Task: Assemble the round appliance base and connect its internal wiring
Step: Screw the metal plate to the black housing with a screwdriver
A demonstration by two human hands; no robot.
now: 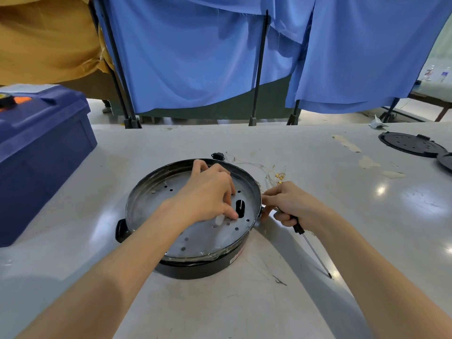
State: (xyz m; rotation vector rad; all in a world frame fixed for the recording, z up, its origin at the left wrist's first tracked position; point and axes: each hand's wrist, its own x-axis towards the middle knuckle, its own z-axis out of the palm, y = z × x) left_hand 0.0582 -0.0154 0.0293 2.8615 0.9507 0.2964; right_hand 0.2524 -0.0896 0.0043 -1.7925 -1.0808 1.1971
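From the head view, the round appliance base (195, 263) sits on the white table (269, 302) straight ahead, near its middle. It is a black shell with a side handle (121, 230). A grey metal plate (203, 236) lies inside the rim, drilled with small holes and cut by one oblong slot (241, 209).

The left hand (210, 194) reaches over the plate, and its curled fingertips appear to pinch a small whitish piece (219, 220) just beside the slot. The right hand (291, 204) grips a screwdriver (299, 227) by its black handle, tip down on the table, with its fingers touching the rim.

The loose wires (276, 176) with brass terminals lie outside the base. So I judge the wiring is still unconnected and the plate is being seated. The next move probably calls for feeding the leads through the slot, then fastening.
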